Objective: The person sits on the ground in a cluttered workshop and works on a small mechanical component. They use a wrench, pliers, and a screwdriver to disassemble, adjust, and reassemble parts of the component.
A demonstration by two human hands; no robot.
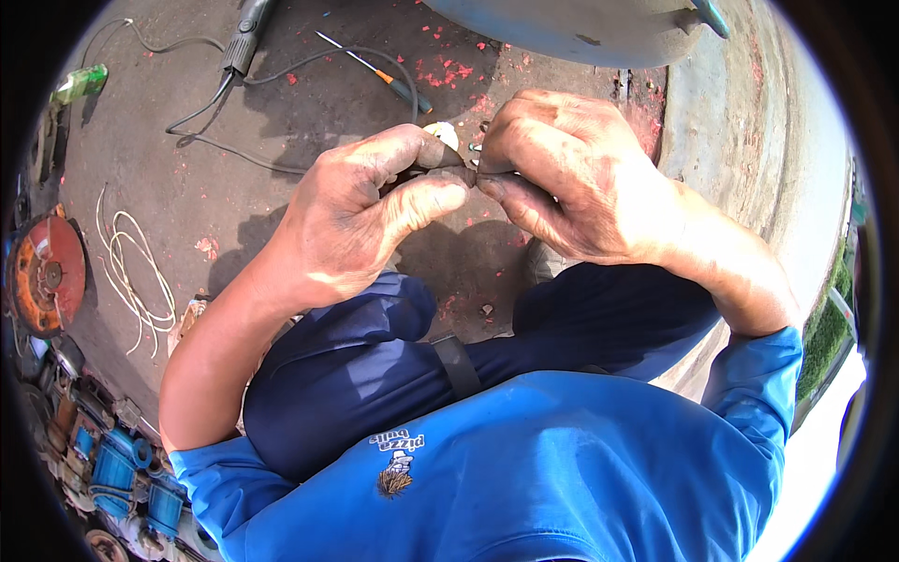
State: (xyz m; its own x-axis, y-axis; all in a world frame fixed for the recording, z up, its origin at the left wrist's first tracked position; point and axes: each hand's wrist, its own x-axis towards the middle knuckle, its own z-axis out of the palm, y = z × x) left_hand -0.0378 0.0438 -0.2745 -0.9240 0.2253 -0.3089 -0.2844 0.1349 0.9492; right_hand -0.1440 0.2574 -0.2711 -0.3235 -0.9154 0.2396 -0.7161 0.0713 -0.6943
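Both hands meet in front of me above my knees, their fingertips almost touching. My left hand (361, 206) is closed in a pinch, thumb pressed towards the index finger. Opposite it, my right hand (585, 178) pinches too, its thumb and fingers pressed together. Anything between the fingertips is too small and dark to name. Just beyond the left fingers shows a pale, roundish thing (443, 135), partly hidden by them. Past the hands, a screwdriver (405, 91) with an orange and dark handle lies on the ground.
A corded power tool (245, 42) lies at the far left. A pale coiled cord (131, 272) and an orange-red disc-shaped thing (49, 273) are at left. Blue metal parts (114, 468) crowd the lower left. A large rounded grey-blue object (571, 28) stands at the far side.
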